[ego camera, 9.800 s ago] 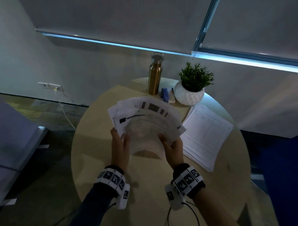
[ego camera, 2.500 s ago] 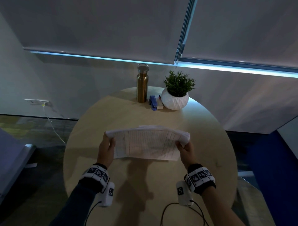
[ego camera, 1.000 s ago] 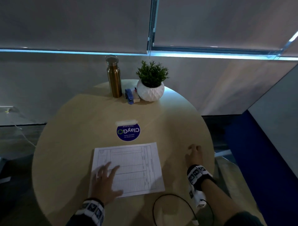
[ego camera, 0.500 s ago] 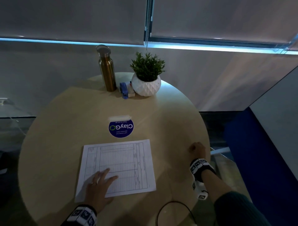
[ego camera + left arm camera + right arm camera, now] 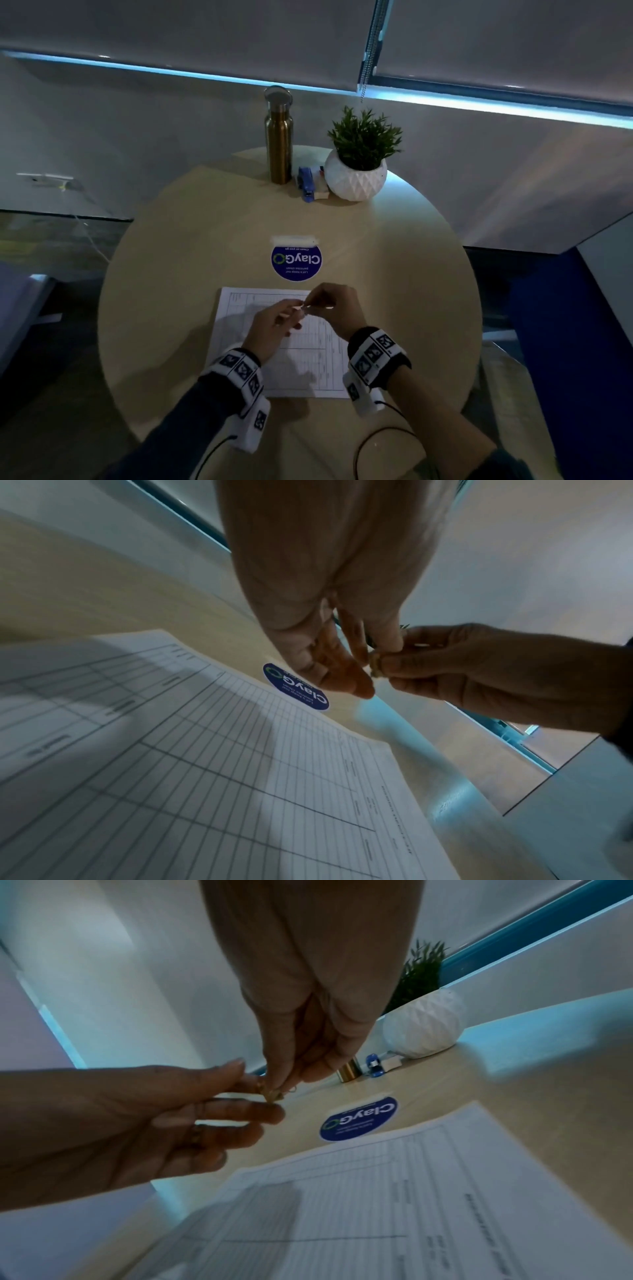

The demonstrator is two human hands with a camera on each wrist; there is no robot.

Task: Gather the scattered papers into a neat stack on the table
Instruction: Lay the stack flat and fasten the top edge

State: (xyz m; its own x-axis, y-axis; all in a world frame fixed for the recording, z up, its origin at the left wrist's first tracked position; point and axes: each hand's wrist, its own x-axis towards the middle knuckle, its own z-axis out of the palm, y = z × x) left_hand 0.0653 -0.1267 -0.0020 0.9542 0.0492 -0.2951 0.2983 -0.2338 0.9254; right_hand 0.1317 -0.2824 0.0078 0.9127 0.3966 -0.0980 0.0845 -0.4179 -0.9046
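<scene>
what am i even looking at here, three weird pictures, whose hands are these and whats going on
No machine here: a person wears three cameras, one on the head and one on each wrist. The head view looks down at a round table. The other two pictures look along each hand toward its fingers.

On the table lies a neat stack of papers, printed with grid forms. Past it are a blue sticker, a bottle, a stapler and a potted plant.

The left hand and right hand meet above the papers, and together they pinch a small gold object, too small to identify.
</scene>
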